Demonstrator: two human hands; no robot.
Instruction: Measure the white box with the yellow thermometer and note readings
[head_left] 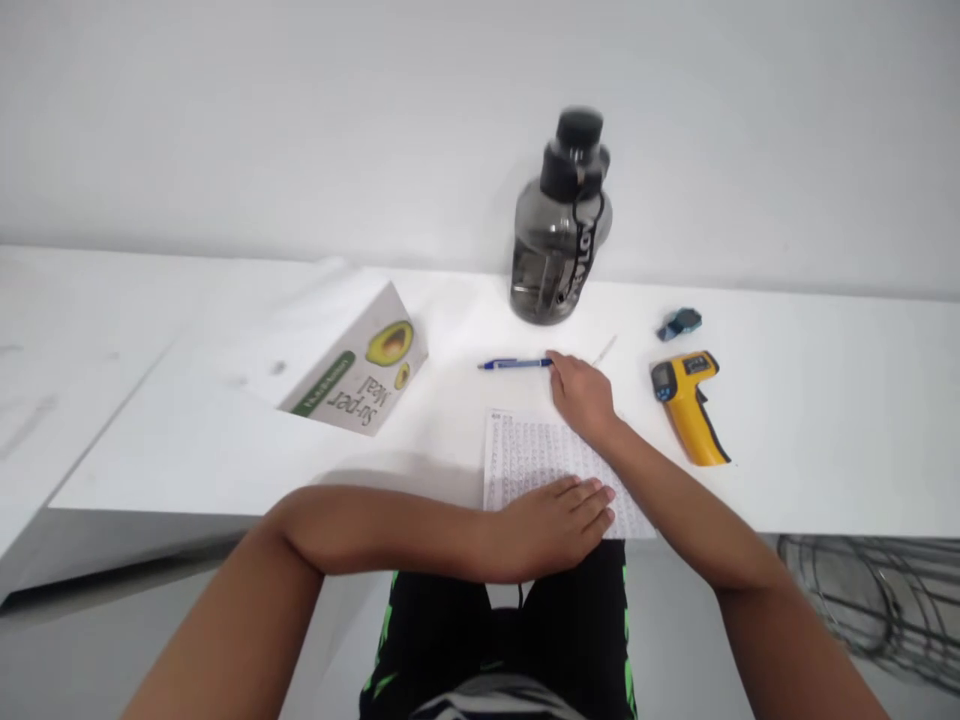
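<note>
My left hand lies flat, fingers stretched out, across the lower part of a printed sheet of paper covered in rows of small marks. The sheet sits at the front edge of the white table. Just beyond it, my right hand has its fingers closed at the right end of a blue pen. The pen lies nearly level, with its tip pointing left. To the right of that hand is a yellow and black infrared thermometer, lying on its side.
Against the back wall stands a large dark water bottle with a black cap and strap. A small blue-black object lies behind the thermometer. On the left rests a box with avocado pictures. A wire rack shows below the table at right.
</note>
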